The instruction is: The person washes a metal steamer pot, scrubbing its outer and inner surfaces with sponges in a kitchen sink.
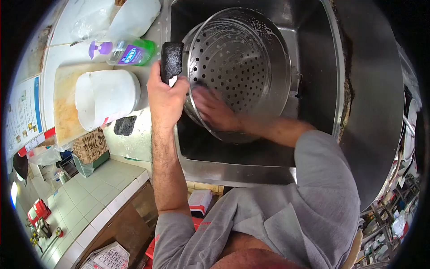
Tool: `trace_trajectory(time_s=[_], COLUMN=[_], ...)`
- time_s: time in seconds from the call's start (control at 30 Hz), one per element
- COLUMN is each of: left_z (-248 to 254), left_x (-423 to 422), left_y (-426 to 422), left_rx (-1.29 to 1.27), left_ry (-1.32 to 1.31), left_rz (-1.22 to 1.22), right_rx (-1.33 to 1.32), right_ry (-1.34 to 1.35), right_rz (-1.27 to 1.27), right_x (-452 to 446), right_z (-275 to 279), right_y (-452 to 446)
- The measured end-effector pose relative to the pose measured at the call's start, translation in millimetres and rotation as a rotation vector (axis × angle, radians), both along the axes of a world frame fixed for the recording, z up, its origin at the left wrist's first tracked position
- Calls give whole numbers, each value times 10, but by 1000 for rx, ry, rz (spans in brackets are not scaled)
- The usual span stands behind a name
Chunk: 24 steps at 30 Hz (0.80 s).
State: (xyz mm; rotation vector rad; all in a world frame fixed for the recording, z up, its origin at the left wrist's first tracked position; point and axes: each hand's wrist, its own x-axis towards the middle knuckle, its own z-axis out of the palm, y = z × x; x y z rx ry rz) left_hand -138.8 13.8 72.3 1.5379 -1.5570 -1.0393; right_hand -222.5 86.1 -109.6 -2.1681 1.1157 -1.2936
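A metal steamer pot (273,67) with a perforated base lies tilted in the sink, its inside streaked with wet suds. My left hand (166,96) grips its rim on the left side, beside a wet black block (172,58) that looks like a handle. My right hand (212,107) is inside the pot, against the lower left wall. Motion smears its fingers, and a dark patch at their tips is too blurred to name.
The steel sink (313,89) surrounds the pot. On the left counter stand a green soap bottle (134,52) with a purple pump and a white plastic tub (107,96). A black pad (125,126) lies near the tub. A tiled ledge (96,188) runs at lower left.
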Motion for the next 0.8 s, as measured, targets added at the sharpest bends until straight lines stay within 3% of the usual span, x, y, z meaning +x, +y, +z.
trace_trajectory(time_s=[0.07, 0.17, 0.27, 0.33, 0.4, 0.47, 0.53, 0.57, 0.67, 0.73, 0.8], left_z=[10, 83, 119, 63, 72, 63, 77, 45, -11, 10, 3], left_x=[6, 9, -33, -10, -4, 11, 32, 54, 80, 81, 96], left_y=[-9, 49, 20, -10, 11, 6, 15, 22, -21, -20, -36], left_rx=[-44, 41, 117, 65, 45, 41, 106, 97, -31, -4, -3], left_ry=[4, -60, -22, -40, -35, -55, -67, -65, -130, -91, -61], left_rz=[-17, 10, 18, 5, -6, -18, -20, -25, -63, -76, -105], right_rx=[-262, 159, 1029, 964, 1209, 899, 183, 99, 122, 384, 856], right_ry=[214, 312, -347, -280, -64, 95, 79, -19, -139, -215, -279], right_rz=[170, -132, -1042, -1089, -906, -589, -489, -465, -670, -815, -1033], right_x=[-135, -592, -919, -682, -341, 152, 440, 454, 109, -312, -560], right_z=[-96, -275, -912, -1415, -807, -770, -230, -78, 15, -347, -735], right_y=[-721, -1087, -818, -308, 94, 201, 3, -224, -1069, -1248, -1087])
